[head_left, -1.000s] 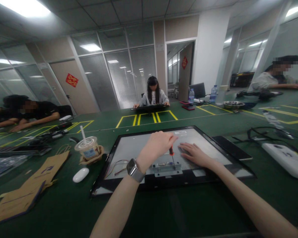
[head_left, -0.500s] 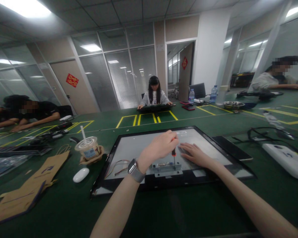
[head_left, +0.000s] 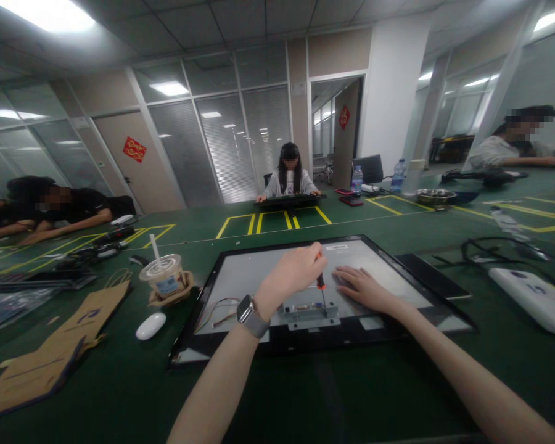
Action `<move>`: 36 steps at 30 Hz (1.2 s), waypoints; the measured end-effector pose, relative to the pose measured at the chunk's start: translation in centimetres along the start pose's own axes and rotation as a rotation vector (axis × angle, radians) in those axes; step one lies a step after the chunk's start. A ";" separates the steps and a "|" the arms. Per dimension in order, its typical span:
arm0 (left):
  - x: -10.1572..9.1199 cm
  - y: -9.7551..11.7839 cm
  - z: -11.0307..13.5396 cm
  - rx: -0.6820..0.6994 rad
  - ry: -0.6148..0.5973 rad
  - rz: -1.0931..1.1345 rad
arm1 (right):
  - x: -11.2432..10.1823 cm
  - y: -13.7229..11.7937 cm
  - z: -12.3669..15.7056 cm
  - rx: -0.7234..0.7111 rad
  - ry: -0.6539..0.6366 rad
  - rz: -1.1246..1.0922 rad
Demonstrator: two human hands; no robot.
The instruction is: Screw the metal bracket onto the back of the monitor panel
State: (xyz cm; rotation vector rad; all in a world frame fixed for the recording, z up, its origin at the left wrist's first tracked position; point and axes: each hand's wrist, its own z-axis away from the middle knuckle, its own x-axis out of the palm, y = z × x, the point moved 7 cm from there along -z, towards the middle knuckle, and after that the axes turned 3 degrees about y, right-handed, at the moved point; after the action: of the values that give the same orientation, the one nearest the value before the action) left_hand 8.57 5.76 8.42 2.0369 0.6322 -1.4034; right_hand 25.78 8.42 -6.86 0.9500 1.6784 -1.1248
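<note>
A flat display panel with a black frame lies on the green table, its pale back upward. Close to its near edge is a metal bracket with connectors along it. My left hand, with a watch on the wrist, is closed around the handle of a screwdriver. The shaft points down to the right part of the bracket; whether the tip sits in a screw is too small to tell. My right hand rests flat on the panel, fingers spread, just right of the screwdriver. Thin wires lie at the panel's left.
Left of the panel are a drink cup in a cardboard holder, a white mouse and a paper bag. To the right lie a dark flat device, cables and a white case. Several people sit around the table.
My left hand and the screwdriver handle have shifted slightly left, and the screwdriver leans a little more. My right hand has stayed in place. The person opposite has moved their head slightly.
</note>
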 end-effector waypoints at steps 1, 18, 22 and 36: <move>0.0 0.1 0.0 0.007 0.011 0.000 | 0.0 0.0 0.0 -0.001 0.002 0.001; 0.0 -0.3 -0.2 -0.010 0.008 -0.063 | -0.1 -0.1 0.1 0.010 -0.007 -0.005; 0.0 -0.3 -0.1 -0.030 -0.008 -0.026 | -0.2 -0.2 0.1 0.004 -0.009 -0.004; 0.2 -0.1 -0.3 -0.009 0.010 -0.081 | -0.1 -0.1 0.0 0.012 -0.009 -0.004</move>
State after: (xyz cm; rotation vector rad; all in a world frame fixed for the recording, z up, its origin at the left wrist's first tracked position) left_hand 8.74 6.07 8.31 2.0331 0.7307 -1.4346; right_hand 25.75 8.34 -6.75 0.9483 1.6685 -1.1414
